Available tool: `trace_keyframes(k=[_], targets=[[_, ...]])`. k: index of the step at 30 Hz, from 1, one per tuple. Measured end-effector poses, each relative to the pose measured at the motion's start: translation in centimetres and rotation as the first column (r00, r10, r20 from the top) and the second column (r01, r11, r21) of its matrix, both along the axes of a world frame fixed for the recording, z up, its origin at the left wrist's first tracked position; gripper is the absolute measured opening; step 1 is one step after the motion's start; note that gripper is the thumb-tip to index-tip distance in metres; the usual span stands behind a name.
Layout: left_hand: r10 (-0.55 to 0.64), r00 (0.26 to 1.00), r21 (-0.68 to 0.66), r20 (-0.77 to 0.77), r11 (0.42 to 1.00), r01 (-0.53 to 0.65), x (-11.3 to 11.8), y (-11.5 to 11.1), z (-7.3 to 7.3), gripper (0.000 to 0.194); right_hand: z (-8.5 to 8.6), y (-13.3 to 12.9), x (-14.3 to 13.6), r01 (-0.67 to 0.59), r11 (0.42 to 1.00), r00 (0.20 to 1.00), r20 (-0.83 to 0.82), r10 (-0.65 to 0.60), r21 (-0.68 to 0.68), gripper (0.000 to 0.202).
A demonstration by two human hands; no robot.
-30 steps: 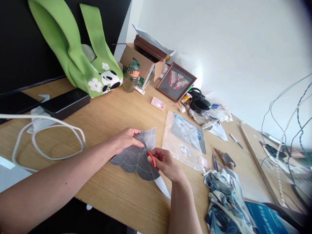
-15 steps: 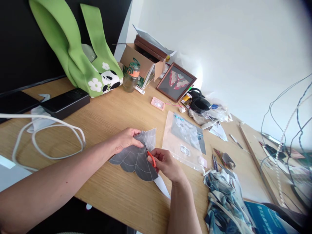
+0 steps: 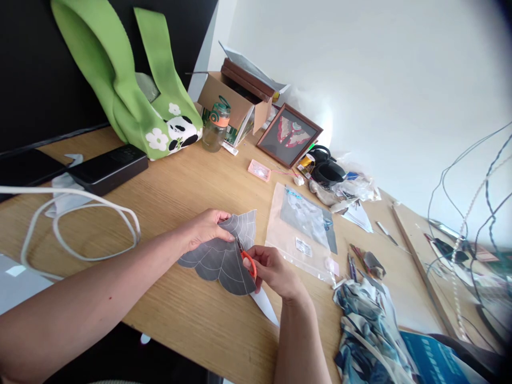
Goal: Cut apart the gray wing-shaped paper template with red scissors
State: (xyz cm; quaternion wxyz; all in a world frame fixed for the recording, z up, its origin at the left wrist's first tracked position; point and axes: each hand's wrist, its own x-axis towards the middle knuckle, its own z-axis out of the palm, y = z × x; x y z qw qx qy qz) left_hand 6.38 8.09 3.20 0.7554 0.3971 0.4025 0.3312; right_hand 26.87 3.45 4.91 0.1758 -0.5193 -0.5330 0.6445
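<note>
Between my hands is a grey sheet (image 3: 224,261) with pale curved lines drawn on it and a scalloped lower edge. My left hand (image 3: 210,229) pinches its upper part between thumb and fingers. In my right hand (image 3: 270,269) is a pair of small scissors (image 3: 248,262) with orange handles. Their blades lie at a slit in the sheet, just right of my left thumb. A white pointed strip (image 3: 264,306) sticks out under the sheet by my right wrist.
Beyond the hands lie a clear plastic bag (image 3: 276,234) and a small pink tray (image 3: 259,170). A framed butterfly piece (image 3: 289,134), a bottle (image 3: 216,128) and a green panda bag (image 3: 140,117) stand farther back. A white cable (image 3: 96,207) loops at left; patterned cloth (image 3: 368,320) lies right.
The orange scissor handles have spread apart in my right hand. The sheet's lower edge has shifted slightly left, while my left hand stays almost in place.
</note>
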Motion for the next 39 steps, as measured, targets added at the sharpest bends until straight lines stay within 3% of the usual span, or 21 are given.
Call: trace_keyframes(k=[6,10,13,16,23,32,39], targets=[[-0.004,1.0,-0.005,-0.003,1.0,0.004,-0.1,0.0,0.0,0.028,0.2,0.0,0.6,-0.023,1.0,0.999,0.029,0.023,0.002,0.045],[0.072,0.997,0.024,-0.038,0.997,-0.071,-0.3,0.4,0.2,0.031,0.9,-0.2,2.2,-0.07,0.994,0.973,0.224,0.049,0.085,0.025],[0.149,0.987,0.061,-0.06,0.987,-0.146,-0.6,0.7,0.2,0.032,1.3,-0.2,3.2,-0.137,0.964,0.865,0.502,0.003,0.23,0.01],[0.228,0.971,0.1,-0.067,0.97,-0.221,-0.8,0.9,0.3,0.033,1.3,-0.1,3.5,-0.166,0.94,0.755,0.651,-0.073,0.298,0.017],[0.398,0.917,0.152,-0.002,0.907,-0.393,-1.2,1.4,0.7,0.031,0.4,-0.3,2.7,-0.223,0.926,0.716,0.695,-0.058,0.306,0.024],[0.419,0.873,0.005,0.249,0.901,-0.434,-1.0,1.3,0.9,0.039,0.5,-0.9,1.5,-0.203,0.927,0.665,0.739,-0.105,0.315,0.03],[0.508,0.808,0.04,0.298,0.839,-0.543,-0.9,1.3,1.0,0.037,0.9,-0.8,0.8,-0.171,0.949,0.756,0.653,-0.046,0.265,0.029]])
